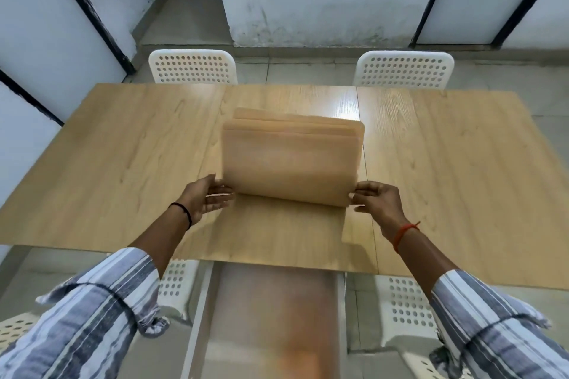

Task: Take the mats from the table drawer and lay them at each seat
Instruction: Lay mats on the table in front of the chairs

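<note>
Head view: mats out, upright mid-worktop, clamped between left hand and right hand. Next: peel one, lay at seat.

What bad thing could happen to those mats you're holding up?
The stack of mats is held up over the table only at its bottom corners, by the left hand and the right hand. The sheets already look uneven along the top, so some may slip out or fan apart. The drawer also hangs open right below the arms, between two chairs, so a hip or knee might bump it when walking round to the seats.
</note>
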